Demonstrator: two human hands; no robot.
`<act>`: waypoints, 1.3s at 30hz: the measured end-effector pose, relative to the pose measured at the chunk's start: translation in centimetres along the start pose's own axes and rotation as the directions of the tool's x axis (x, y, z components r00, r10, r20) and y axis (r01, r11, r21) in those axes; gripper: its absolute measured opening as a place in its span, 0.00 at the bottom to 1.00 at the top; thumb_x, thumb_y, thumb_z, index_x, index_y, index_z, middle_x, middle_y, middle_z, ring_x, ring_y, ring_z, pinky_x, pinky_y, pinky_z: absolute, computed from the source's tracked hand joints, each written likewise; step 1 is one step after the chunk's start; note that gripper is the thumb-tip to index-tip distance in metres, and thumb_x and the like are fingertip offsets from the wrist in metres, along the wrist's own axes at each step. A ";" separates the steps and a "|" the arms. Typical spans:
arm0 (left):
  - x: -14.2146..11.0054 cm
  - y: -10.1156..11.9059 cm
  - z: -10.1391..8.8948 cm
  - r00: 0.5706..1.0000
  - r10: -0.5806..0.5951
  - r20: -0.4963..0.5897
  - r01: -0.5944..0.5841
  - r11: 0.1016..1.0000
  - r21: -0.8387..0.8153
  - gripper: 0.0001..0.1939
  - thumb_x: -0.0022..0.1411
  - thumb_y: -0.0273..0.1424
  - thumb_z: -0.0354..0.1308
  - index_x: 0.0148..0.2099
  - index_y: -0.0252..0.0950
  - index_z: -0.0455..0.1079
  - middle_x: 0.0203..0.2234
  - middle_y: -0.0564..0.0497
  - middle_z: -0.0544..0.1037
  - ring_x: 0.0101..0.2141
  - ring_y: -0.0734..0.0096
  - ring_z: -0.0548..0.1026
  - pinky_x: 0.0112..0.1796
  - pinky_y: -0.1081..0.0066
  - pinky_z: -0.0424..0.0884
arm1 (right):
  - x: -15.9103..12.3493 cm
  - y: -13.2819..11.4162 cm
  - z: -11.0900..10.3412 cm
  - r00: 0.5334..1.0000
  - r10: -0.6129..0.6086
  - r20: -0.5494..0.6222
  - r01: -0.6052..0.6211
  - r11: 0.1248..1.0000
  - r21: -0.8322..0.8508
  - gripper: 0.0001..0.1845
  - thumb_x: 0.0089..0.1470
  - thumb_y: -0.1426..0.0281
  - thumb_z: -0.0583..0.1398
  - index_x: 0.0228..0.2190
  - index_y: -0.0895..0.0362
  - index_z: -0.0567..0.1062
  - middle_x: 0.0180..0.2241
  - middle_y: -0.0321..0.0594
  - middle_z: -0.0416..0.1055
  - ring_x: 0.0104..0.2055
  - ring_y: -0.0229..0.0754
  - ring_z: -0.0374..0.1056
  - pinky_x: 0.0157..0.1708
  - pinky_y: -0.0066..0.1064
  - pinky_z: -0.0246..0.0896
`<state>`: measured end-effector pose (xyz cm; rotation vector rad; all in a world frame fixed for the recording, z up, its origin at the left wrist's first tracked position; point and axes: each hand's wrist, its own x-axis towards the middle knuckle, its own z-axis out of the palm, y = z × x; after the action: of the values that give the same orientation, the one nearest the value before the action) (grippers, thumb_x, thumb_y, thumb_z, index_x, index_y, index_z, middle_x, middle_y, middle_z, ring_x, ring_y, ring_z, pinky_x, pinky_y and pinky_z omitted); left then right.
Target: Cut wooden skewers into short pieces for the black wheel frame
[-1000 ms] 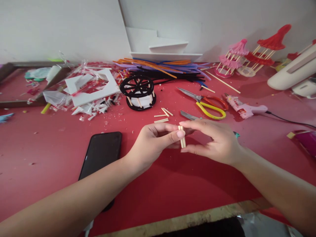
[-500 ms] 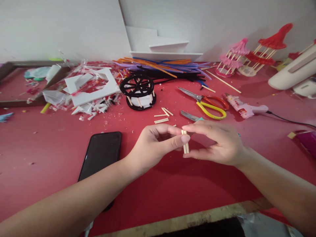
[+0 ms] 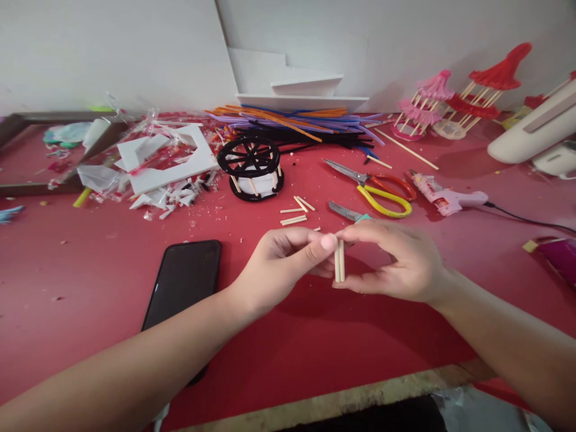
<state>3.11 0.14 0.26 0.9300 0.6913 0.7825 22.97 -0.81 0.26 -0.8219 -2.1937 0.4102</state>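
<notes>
Two short wooden sticks [image 3: 339, 262] stand upright side by side between my hands, above the table. My right hand [image 3: 400, 261] pinches them end to end, with the index finger at the top and the thumb at the bottom. My left hand [image 3: 288, 264] is closed at their upper left, its thumb tip against the sticks' edge and some fingers partly hidden behind them. Beyond my hands lie several loose cut sticks [image 3: 293, 221]. Farther back stands a small round frame [image 3: 249, 168] of black fuzzy rings joined by wooden posts.
A black phone [image 3: 182, 285] lies beside my left forearm. Scissors [image 3: 382, 195], a teal-handled cutter [image 3: 348, 212] and a corded glue gun [image 3: 450, 195] are at the right. Pipe cleaners [image 3: 292, 123], foam scraps [image 3: 168, 162] and pink and red tiered models [image 3: 425, 105] stand behind.
My left thumb has slid up and left off the front of the two sticks, so more of their length shows. The right hand keeps its pinch.
</notes>
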 end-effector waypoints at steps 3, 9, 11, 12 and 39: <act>0.0 -0.2 -0.3 1.000 0.012 0.006 -0.012 1.000 -0.014 0.16 0.62 0.40 0.58 0.32 0.33 0.78 0.26 0.49 0.79 0.28 0.74 0.77 0.33 0.75 0.77 | 0.0 0.0 0.0 1.000 -0.005 -0.002 0.005 1.000 0.002 0.22 0.48 0.66 0.67 0.45 0.56 0.69 0.38 0.39 0.77 0.38 0.37 0.73 0.41 0.29 0.69; -0.1 0.0 -0.2 0.998 0.055 0.035 -0.056 0.998 0.014 0.09 0.61 0.35 0.61 0.36 0.34 0.75 0.29 0.52 0.78 0.30 0.75 0.76 0.35 0.74 0.76 | 0.3 -0.2 -0.1 1.000 0.016 -0.009 -0.017 1.000 -0.017 0.21 0.48 0.66 0.67 0.43 0.57 0.70 0.36 0.39 0.76 0.36 0.38 0.72 0.38 0.29 0.68; -0.1 0.0 0.0 0.997 0.061 0.036 -0.063 0.997 0.044 0.05 0.58 0.29 0.64 0.36 0.33 0.73 0.29 0.53 0.78 0.29 0.77 0.76 0.34 0.76 0.75 | 0.3 -0.1 -0.1 1.000 0.026 0.010 -0.026 0.999 -0.030 0.21 0.48 0.66 0.67 0.43 0.57 0.70 0.35 0.39 0.76 0.36 0.38 0.71 0.38 0.29 0.67; -0.1 0.0 0.1 0.997 0.062 0.035 -0.064 0.996 0.059 0.05 0.57 0.28 0.64 0.36 0.33 0.72 0.28 0.53 0.77 0.29 0.78 0.76 0.33 0.77 0.75 | 0.3 -0.1 -0.1 0.999 0.032 0.016 -0.031 0.999 -0.042 0.20 0.48 0.65 0.67 0.43 0.57 0.70 0.35 0.39 0.76 0.36 0.38 0.71 0.39 0.30 0.67; 1.1 0.2 -2.5 0.949 0.300 0.100 -0.051 -0.167 0.985 0.07 0.63 0.29 0.52 0.39 0.34 0.71 0.35 0.44 0.76 0.37 0.57 0.71 0.41 0.59 0.67 | -0.1 1.4 -0.1 0.982 0.171 -0.078 -0.185 0.958 -0.217 0.24 0.49 0.61 0.66 0.46 0.56 0.68 0.35 0.40 0.73 0.38 0.44 0.69 0.41 0.38 0.66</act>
<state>1.70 2.15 -0.85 2.5627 1.4220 0.3914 23.66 0.17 -0.41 -1.1458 -2.1440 0.2236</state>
